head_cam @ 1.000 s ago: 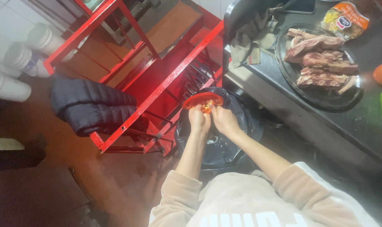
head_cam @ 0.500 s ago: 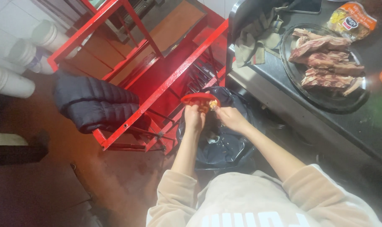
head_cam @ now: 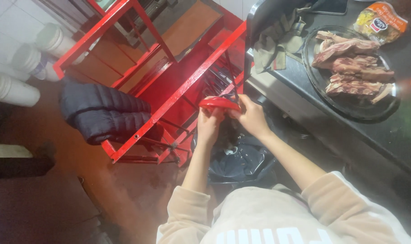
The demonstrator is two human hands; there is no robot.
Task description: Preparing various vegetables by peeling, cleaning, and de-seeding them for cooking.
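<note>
Red, round, glossy vegetable piece (head_cam: 219,103) held over a black-lined bin (head_cam: 241,160). Left hand (head_cam: 208,128) and right hand (head_cam: 250,116) fingers curl closed around it. Likely mid-cleaning; a firm grip seems needed.

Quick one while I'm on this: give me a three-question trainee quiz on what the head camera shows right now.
1. True or false: both hands, the left hand and the right hand, are on the red pepper.
2. What lies directly below the hands?
A. a white bucket
B. a bin with a dark bag
C. a cutting board
3. Fill in: the dark round tray on the counter holds pieces of raw ____.

Key: 1 true; 2 B; 3 meat.
</note>
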